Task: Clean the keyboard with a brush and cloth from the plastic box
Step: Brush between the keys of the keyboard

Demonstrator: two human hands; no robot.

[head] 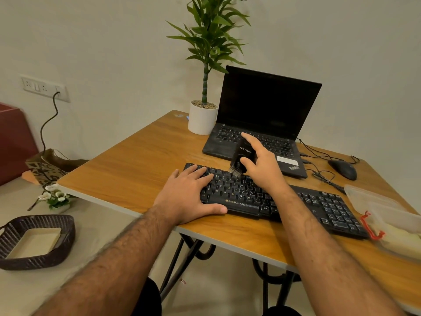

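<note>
Keyboard at centre frame on table, pinned flat under left hand, likely against sliding. Brush gripped in right hand, bristles down on upper key rows. Box at right edge, near keyboard's end; cloth apparently inside.

Head view, close, probably downward-forward

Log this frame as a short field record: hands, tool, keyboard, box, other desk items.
left hand: flat on the keyboard's left end, steadying it
right hand: grips the brush
brush: black, bristles down on the upper key rows
keyboard: black, lies on the table
plastic box: clear, red clip, right of keyboard
cloth: not clearly visible
other: laptop open with dark screen, mouse, potted plant
</note>
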